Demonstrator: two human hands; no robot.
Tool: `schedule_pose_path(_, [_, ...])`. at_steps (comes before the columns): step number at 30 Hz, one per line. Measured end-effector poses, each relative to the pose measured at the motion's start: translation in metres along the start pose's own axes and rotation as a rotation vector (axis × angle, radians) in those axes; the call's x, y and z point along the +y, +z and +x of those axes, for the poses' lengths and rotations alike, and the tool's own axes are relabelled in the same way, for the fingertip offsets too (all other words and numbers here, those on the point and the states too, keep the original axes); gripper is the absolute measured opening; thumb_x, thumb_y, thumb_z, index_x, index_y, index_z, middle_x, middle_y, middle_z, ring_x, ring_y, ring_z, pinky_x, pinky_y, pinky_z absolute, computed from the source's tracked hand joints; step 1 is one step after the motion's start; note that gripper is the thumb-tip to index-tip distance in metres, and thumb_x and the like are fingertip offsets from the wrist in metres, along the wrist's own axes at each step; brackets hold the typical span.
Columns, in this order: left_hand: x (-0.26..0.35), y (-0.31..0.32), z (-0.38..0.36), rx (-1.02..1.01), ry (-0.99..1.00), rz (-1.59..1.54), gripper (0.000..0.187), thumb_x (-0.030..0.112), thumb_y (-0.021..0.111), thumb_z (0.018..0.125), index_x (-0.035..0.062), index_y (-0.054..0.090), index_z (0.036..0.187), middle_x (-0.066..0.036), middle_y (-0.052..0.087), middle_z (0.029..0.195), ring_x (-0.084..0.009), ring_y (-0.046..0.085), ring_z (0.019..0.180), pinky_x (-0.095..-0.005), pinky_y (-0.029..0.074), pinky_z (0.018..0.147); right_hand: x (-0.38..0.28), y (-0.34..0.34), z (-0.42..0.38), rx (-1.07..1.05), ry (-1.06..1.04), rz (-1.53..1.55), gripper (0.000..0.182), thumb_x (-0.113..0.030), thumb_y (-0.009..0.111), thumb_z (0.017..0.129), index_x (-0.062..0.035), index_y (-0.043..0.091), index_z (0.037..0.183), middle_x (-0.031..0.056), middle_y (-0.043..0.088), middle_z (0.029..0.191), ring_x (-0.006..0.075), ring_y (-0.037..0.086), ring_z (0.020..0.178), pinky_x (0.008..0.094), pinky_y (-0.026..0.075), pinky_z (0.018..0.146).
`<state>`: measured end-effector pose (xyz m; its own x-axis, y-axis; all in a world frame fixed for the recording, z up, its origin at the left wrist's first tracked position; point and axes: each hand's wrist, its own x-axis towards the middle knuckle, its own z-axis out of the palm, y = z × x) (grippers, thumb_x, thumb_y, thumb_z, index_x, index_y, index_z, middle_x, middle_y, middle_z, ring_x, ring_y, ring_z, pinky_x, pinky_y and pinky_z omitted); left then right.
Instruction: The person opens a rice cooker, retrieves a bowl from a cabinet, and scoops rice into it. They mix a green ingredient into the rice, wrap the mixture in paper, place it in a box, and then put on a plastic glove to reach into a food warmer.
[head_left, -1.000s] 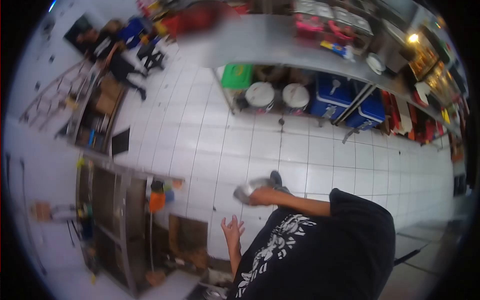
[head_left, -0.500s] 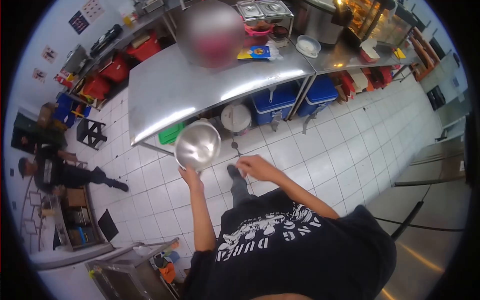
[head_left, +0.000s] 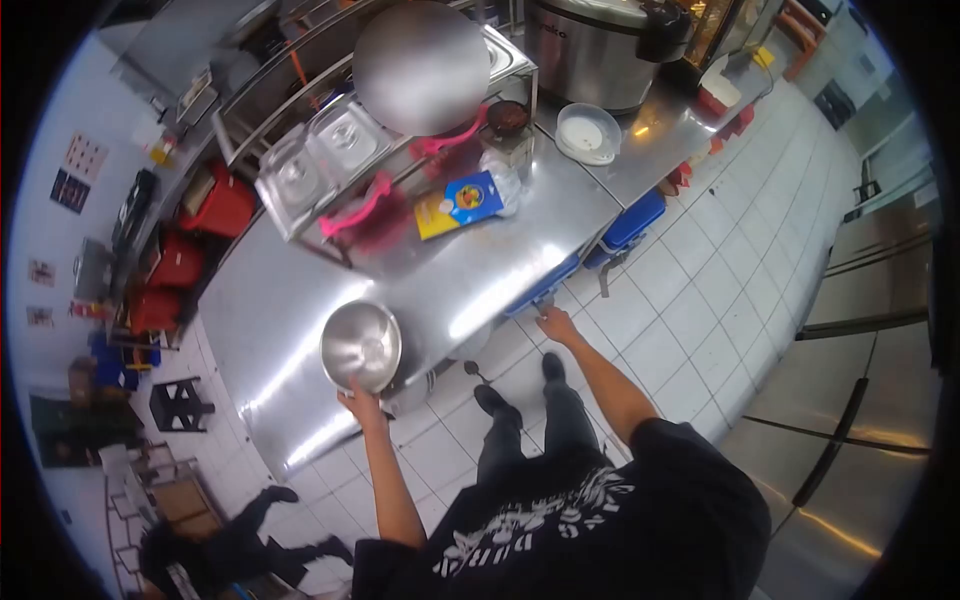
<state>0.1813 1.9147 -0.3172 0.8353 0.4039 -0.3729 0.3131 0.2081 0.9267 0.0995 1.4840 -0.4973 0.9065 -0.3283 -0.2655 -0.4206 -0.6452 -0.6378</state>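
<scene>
A shiny steel mixing bowl [head_left: 361, 346] is in my left hand [head_left: 362, 404], gripped by its near rim. The inside of the bowl faces up toward me, and it overlaps the front edge of the steel table [head_left: 420, 290] in this view. My right hand [head_left: 557, 325] hangs off to the right, fingers curled in, with nothing visible in it. It is nearest to a blue cooler [head_left: 545, 287] under the table edge.
On the table are a rack of lidded steel pans [head_left: 348, 138], pink-handled items [head_left: 358, 205], a blue-and-yellow packet [head_left: 460, 205] and a pale plastic container [head_left: 587, 134]. A large cooker [head_left: 585, 55] stands behind. A black stool [head_left: 180, 405] and another person [head_left: 235, 550] are at left.
I have come closer to the table, and the view has turned. The bowl, still in my left hand, is now over the table edge. My right hand has dropped farther out from my body.
</scene>
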Motion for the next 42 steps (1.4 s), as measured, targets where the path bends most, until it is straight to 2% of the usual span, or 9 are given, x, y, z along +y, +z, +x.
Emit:
schedule_pose_path(3, [0.018, 0.004, -0.031, -0.098, -0.097, 0.175, 0.072, 0.047, 0.052, 0.096, 0.0102, 0.019, 0.148, -0.017, 0.033, 0.145, -0.0345, 0.043, 0.129, -0.0471, 0.042, 0.103, -0.002, 0.03, 0.083, -0.015, 0.099, -0.216, 0.04, -0.027, 0.055, 0.089, -0.0051, 0.06, 0.122, 0.0232, 0.057, 0.125, 0.0384, 0.056, 0.116, 0.0435, 0.043, 0.101])
schedule_pose_path(10, [-0.025, 0.002, -0.168, 0.166, -0.431, 0.368, 0.058, 0.054, 0.038, 0.099, 0.0104, 0.039, 0.138, -0.012, 0.057, 0.115, -0.0277, 0.061, 0.098, -0.0399, 0.05, 0.082, -0.001, 0.05, 0.163, 0.068, -0.076, 0.023, 0.037, -0.024, 0.055, 0.088, -0.0057, 0.061, 0.12, 0.0222, 0.058, 0.124, 0.0379, 0.057, 0.114, 0.0437, 0.045, 0.099])
schedule_pose_path(13, [-0.037, 0.046, -0.198, 0.036, -0.692, 0.573, 0.063, 0.056, 0.042, 0.097, 0.0034, 0.048, 0.131, -0.013, 0.061, 0.105, -0.0264, 0.064, 0.086, -0.0387, 0.053, 0.077, 0.043, 0.047, 0.166, 0.153, -0.13, 0.023, 0.036, -0.022, 0.055, 0.088, -0.006, 0.062, 0.12, 0.0217, 0.058, 0.124, 0.0377, 0.057, 0.114, 0.0438, 0.046, 0.098])
schedule_pose_path(21, [0.008, 0.216, -0.178, -0.336, -0.253, 0.682, 0.032, 0.024, 0.05, 0.102, -0.0046, 0.06, 0.112, -0.008, 0.064, 0.085, -0.0135, 0.061, 0.079, -0.0295, 0.053, 0.075, 0.116, 0.01, 0.102, 0.347, -0.311, -0.058, 0.034, -0.018, 0.055, 0.087, -0.0067, 0.063, 0.118, 0.0205, 0.06, 0.123, 0.0371, 0.059, 0.112, 0.044, 0.047, 0.096])
schedule_pose_path(23, [0.002, 0.216, -0.163, -0.401, -0.082, 0.797, 0.03, 0.023, 0.054, 0.099, -0.0042, 0.06, 0.11, -0.01, 0.066, 0.085, -0.0145, 0.062, 0.076, -0.0296, 0.052, 0.073, 0.104, -0.033, 0.102, -0.382, 0.048, -0.137, 0.038, -0.022, 0.045, 0.093, -0.0045, 0.059, 0.124, 0.0242, 0.057, 0.127, 0.0378, 0.046, 0.128, 0.0425, 0.037, 0.107])
schedule_pose_path(30, [0.01, 0.207, -0.144, -0.455, 0.076, 1.011, 0.021, 0.019, 0.059, 0.096, -0.0013, 0.062, 0.099, -0.008, 0.065, 0.08, -0.014, 0.061, 0.07, -0.0289, 0.049, 0.068, 0.104, -0.052, 0.094, -0.414, 0.123, -0.341, 0.029, -0.017, 0.048, 0.089, -0.007, 0.061, 0.113, 0.0173, 0.067, 0.105, 0.0354, 0.067, 0.094, 0.0464, 0.053, 0.081])
schedule_pose_path(37, [0.029, 0.086, -0.072, 0.313, 0.641, 1.233, 0.057, 0.029, 0.07, 0.088, -0.0037, 0.042, 0.126, -0.017, 0.046, 0.108, -0.0269, 0.048, 0.1, -0.037, 0.041, 0.09, 0.08, -0.016, 0.014, -0.052, 0.393, -0.005, 0.026, -0.027, 0.048, 0.092, -0.0073, 0.057, 0.106, 0.0245, 0.065, 0.101, 0.0446, 0.064, 0.091, 0.0545, 0.05, 0.082])
schedule_pose_path(39, [0.032, 0.052, -0.025, 0.457, 0.629, 1.302, 0.066, 0.03, 0.069, 0.088, -0.0034, 0.035, 0.134, -0.017, 0.043, 0.12, -0.03, 0.047, 0.108, -0.04, 0.041, 0.095, 0.071, -0.005, -0.014, -0.039, 0.471, 0.063, 0.028, -0.03, 0.048, 0.093, -0.0066, 0.057, 0.105, 0.0258, 0.065, 0.099, 0.0462, 0.063, 0.091, 0.0547, 0.05, 0.081])
schedule_pose_path(42, [0.049, 0.045, 0.013, 0.105, -0.05, 0.556, 0.065, 0.027, 0.066, 0.089, -0.0057, 0.036, 0.136, -0.02, 0.044, 0.132, -0.0325, 0.045, 0.122, -0.0441, 0.041, 0.103, 0.089, 0.053, -0.074, -0.079, 0.459, 0.052, 0.034, -0.035, 0.048, 0.094, -0.0035, 0.058, 0.105, 0.0278, 0.065, 0.094, 0.0468, 0.062, 0.092, 0.0554, 0.049, 0.08])
